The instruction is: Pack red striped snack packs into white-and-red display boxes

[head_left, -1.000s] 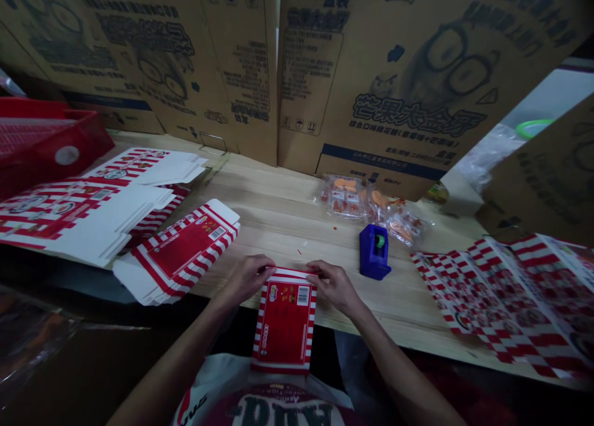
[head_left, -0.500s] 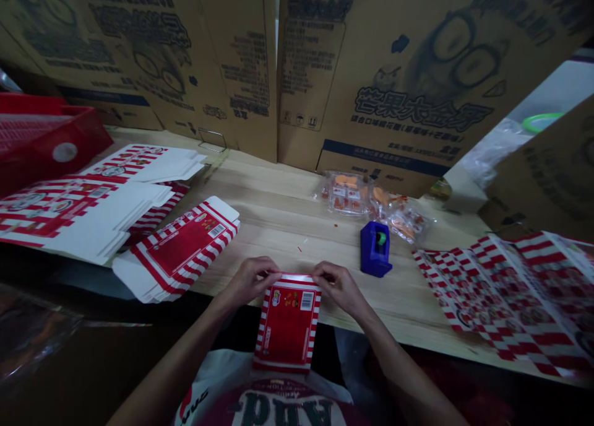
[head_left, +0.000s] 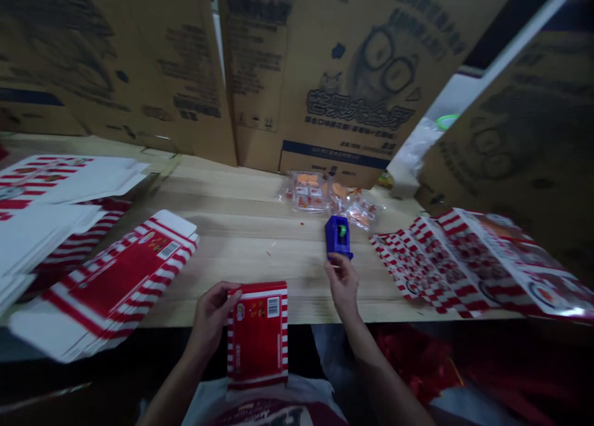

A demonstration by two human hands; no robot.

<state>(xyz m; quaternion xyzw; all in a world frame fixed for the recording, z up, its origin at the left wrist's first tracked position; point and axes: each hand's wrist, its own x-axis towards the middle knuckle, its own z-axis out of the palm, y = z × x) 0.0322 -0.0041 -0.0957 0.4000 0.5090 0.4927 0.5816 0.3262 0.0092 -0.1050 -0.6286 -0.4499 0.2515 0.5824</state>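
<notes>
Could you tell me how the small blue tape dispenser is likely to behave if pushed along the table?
The tape dispenser looks like a squat, flat-based plastic block, so it would probably slide rather than roll or tip. It seems small beside the right hand, so it is likely light and easily nudged across the smooth table.

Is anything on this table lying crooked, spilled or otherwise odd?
Yes. The stack of flat boxes at the left is fanned out and hangs over the table edge. A few small red scraps lie scattered on the wood near the blue tape dispenser.
</notes>
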